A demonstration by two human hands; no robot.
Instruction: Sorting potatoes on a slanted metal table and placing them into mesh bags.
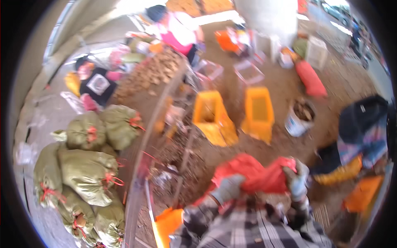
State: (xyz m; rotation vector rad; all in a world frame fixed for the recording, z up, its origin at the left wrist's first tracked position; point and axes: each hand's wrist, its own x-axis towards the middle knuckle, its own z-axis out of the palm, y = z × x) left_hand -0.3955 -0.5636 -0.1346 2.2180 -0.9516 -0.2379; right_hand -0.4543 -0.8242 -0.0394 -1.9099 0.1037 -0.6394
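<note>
A red woven sack [245, 173] is spread between my two gloved hands, close in front of my plaid shirt. My left hand [229, 187], in a grey glove, grips the sack's left part. At the sack's right end, my right hand [296, 179] is closed on its raised edge. Beyond the sack stand two yellow plastic baskets [204, 124] [258, 124], and to their right a white bucket [297, 122] full of brownish lumps. The sack's lower part is hidden by my hands and shirt.
Tied green woven sacks [90, 170] are piled at the left, behind a long rail [149, 133]. A co-worker in dark clothing [363, 127] is close at the right. Two more people are near a heap of brown pieces [155, 69]. Another red sack [310, 79] lies further back.
</note>
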